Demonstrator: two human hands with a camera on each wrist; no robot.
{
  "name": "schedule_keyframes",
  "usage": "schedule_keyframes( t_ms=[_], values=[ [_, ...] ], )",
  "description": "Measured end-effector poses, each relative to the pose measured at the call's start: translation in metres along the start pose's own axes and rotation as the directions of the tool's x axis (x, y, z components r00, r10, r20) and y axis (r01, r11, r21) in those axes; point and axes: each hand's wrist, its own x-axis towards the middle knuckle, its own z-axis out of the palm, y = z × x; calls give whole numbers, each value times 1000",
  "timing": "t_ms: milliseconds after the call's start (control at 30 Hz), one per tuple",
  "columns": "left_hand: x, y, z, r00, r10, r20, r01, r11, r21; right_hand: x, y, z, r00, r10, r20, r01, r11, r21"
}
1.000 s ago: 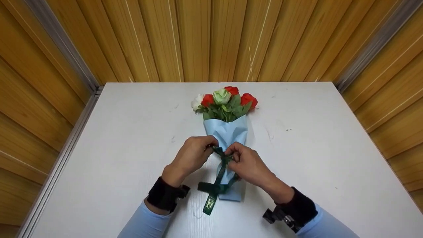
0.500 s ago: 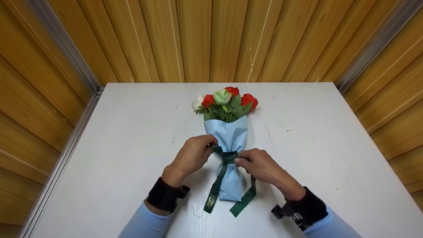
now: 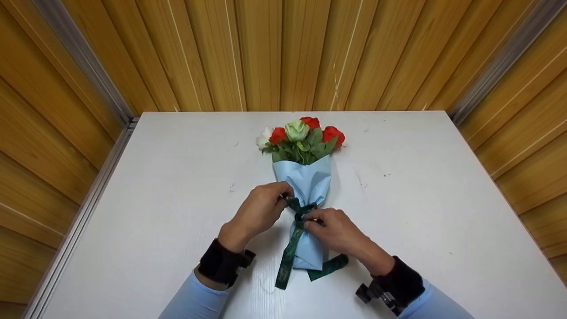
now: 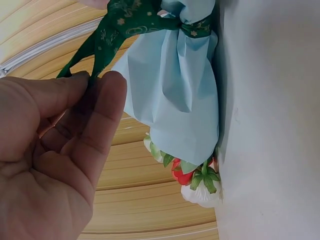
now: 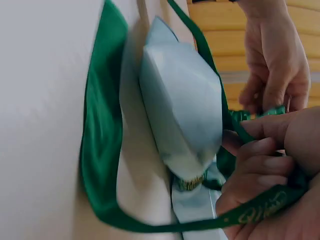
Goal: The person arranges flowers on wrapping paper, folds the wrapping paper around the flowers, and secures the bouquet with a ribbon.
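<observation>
A bouquet of artificial-looking roses (image 3: 297, 129), red, white and pale green, lies wrapped in light blue paper (image 3: 305, 175). Round the wrap's narrow waist goes a dark green ribbon (image 3: 290, 257) with gold print. My left hand (image 3: 259, 206) pinches a folded part of this ribbon between thumb and fingertips, left of the waist; the left wrist view shows the ribbon (image 4: 107, 42) rising off the paper. Just right of the waist, my right hand (image 3: 339, 230) holds the ribbon in curled fingers. One ribbon tail (image 5: 102, 115) loops out from that hand. The knot is partly hidden by fingers.
The bouquet lies on a white table (image 3: 177, 168) with a few dark marks. Wood-patterned panels (image 3: 266, 53) stand behind and at both sides, joined by grey metal posts (image 3: 84, 57). Black straps with small cameras sit on both wrists.
My right hand went right, pulling ribbon across the waist, then came back left towards the knot. The right ribbon tail swung and now lies beside the wrap's lower end. My left hand stays put.
</observation>
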Motion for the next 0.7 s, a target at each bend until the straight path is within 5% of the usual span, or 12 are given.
schedule_keyframes(
  t_ms=[167,300,700],
  values=[
    [-1,-1,1,1000,5,-7,-5,1000,-1,3,-12,13,990,-115,76,119,992,-44],
    [-2,-2,3,1000,16,-3,-16,1000,1,4,-14,18,987,-158,2,157,981,-117],
    [-4,-3,2,993,95,-73,-91,994,62,-8,9,3,987,-35,-157,43,998,51]
  ],
)
